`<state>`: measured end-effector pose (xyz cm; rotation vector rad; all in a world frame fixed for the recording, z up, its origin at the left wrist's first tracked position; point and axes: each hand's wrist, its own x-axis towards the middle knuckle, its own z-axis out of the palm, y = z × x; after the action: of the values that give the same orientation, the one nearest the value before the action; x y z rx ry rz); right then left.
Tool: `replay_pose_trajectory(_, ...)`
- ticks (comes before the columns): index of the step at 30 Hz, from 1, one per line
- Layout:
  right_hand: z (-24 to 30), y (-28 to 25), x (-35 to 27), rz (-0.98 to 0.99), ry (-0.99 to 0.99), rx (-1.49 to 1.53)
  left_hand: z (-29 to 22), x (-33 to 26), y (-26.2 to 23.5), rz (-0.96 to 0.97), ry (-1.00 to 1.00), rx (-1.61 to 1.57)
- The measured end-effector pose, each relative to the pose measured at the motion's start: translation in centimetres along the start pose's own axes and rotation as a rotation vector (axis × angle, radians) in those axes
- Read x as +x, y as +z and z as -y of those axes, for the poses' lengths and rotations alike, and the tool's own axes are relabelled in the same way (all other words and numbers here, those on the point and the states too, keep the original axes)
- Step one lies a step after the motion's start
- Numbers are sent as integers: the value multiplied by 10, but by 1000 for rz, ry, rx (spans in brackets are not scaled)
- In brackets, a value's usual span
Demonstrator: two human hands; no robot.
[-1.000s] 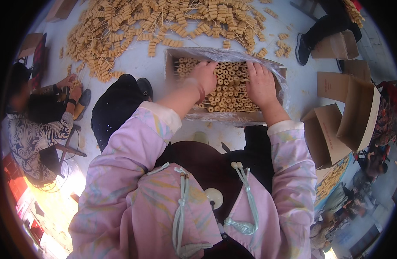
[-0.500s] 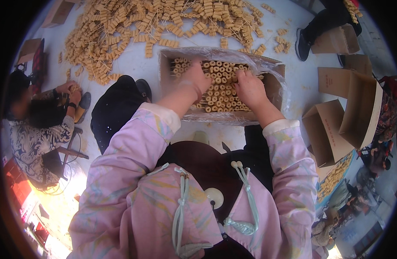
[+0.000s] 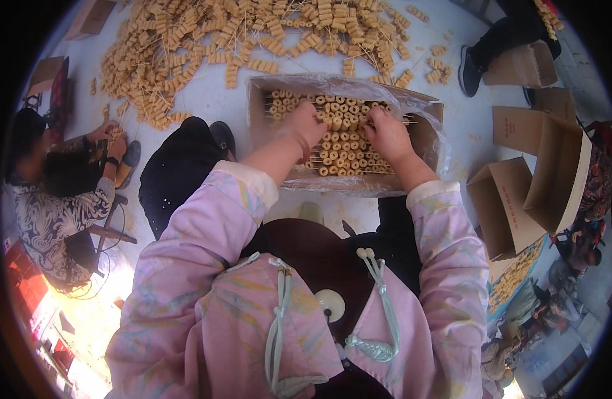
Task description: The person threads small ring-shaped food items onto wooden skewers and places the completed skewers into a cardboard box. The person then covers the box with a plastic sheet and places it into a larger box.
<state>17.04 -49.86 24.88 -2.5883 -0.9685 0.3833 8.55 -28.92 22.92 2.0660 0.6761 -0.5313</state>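
In the upper centre of the frame, a brown cardboard box lined with clear plastic film (image 3: 431,126) holds rows of tan ring-shaped pieces threaded on thin wooden skewers (image 3: 342,143). The left hand (image 3: 304,125) presses down on the rows, its grip curled; whether it grasps 1 skewer I cannot tell. The right hand (image 3: 384,133) pinches skewer ends at the upper row. Done well, each skewer lies flat and parallel, ends level, pressure light.

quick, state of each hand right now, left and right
Left hand: curled, knuckles up, pressing on the skewered rolls in the lined box; grip cannot be told.
Right hand: curled on the same rolls; grip cannot be told.
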Motion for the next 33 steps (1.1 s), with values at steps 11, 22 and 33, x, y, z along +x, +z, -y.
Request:
replay_pose_trajectory(11, -3, -5, 2, 91, -118, -80, -3, -8, 1, -2, 36, 165)
replay_pose_trajectory(22, -2, 3, 6, -9, 282, 116, 1, -4, 9, -97, 89, -10)
replay_pose_trajectory(33, 1, -2, 13, 37, 316, 157, 1, 5, 7, -237, 77, -75)
